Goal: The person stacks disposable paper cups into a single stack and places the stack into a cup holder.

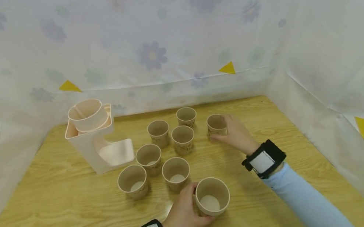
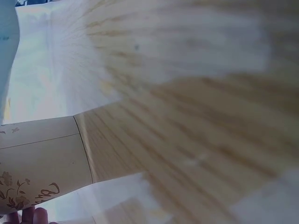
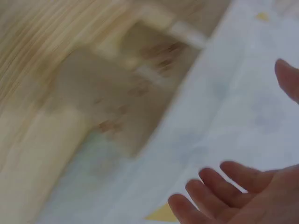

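Near the front of the table, my left hand grips a beige paper cup by its side, the cup's mouth facing up. In the left wrist view, fingertips lie against that cup's printed wall. Farther back on the right, my right hand is at another paper cup, thumb in front and fingers at its right side. The right wrist view shows this hand's fingers spread, nothing held between them, and blurred cups beyond.
Several upright paper cups, one nearest the front and one at the back, stand mid-table. Left of them is a cream plastic stand with a round cup-shaped piece on top. White sheeting walls the back and sides.
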